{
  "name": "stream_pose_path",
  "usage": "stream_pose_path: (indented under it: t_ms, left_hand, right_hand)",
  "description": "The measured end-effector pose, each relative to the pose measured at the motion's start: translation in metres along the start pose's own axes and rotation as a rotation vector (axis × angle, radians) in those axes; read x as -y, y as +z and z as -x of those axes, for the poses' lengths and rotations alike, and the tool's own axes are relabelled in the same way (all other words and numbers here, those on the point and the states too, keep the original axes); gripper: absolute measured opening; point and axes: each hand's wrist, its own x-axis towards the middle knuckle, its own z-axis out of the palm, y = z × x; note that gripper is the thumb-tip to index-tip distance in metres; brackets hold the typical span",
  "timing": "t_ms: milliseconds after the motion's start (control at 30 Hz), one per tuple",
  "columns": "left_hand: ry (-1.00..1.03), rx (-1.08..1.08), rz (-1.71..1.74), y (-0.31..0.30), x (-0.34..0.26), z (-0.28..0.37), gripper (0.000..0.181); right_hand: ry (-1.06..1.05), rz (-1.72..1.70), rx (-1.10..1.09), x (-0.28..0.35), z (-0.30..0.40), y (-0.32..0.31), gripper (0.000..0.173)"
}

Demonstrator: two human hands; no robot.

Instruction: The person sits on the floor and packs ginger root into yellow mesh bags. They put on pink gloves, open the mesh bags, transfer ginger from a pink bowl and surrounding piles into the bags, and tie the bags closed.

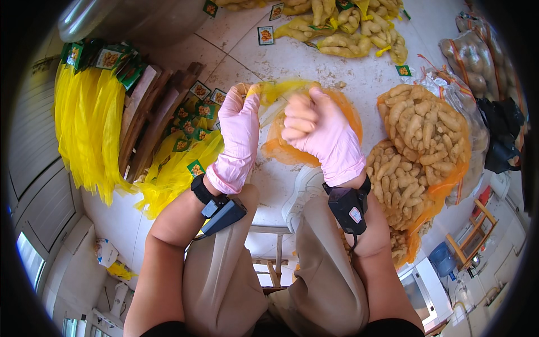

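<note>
My left hand point(241, 126), in a pink fingerless glove, pinches one end of a yellow mesh bag point(280, 89). The fingers of my right hand point(313, 120), gloved alike, are closed on its other end, and the mesh stretches between both hands. Motion blurs the right fingers. Below them an orange mesh bag point(348, 110) lies flat on the floor. Large open orange mesh sacks full of ginger-like roots point(425, 122) stand to the right. Yellow net bags filled with roots point(345, 44) lie on the floor ahead.
Yellow mesh bags point(90, 126) with green labels hang over wooden boards point(145, 113) at left; more lie beside them point(185, 156). Clear sacks of round produce point(471, 59) and a black plastic bag point(503, 130) are at far right. A large metal vessel point(139, 19) stands upper left.
</note>
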Motion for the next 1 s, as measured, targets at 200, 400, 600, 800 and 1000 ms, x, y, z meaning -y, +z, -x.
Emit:
stream_pose_path:
  t_ms: [200, 400, 600, 800, 1000]
  left_hand:
    - [-0.073, -0.157, 0.141, 0.004, 0.002, 0.001, 0.015]
    - [-0.068, -0.077, 0.066, -0.002, 0.001, 0.001, 0.017]
    - [-0.054, -0.104, 0.081, 0.005, -0.001, 0.013, 0.020]
    - [-0.184, -0.009, 0.159, 0.015, 0.003, 0.025, 0.023]
    - [-0.363, -0.015, 0.129, 0.028, -0.011, 0.032, 0.016]
  right_hand:
    - [-0.477, 0.292, -0.603, -0.036, -0.034, 0.035, 0.060]
    - [-0.622, 0.934, -0.596, -0.050, -0.031, 0.008, 0.027]
    - [-0.795, 2.464, -0.743, -0.047, -0.039, -0.013, 0.027]
    - [-0.472, 1.489, -0.692, -0.009, -0.035, -0.023, 0.025]
    - [-0.274, 1.362, -0.707, -0.028, -0.019, -0.008, 0.040]
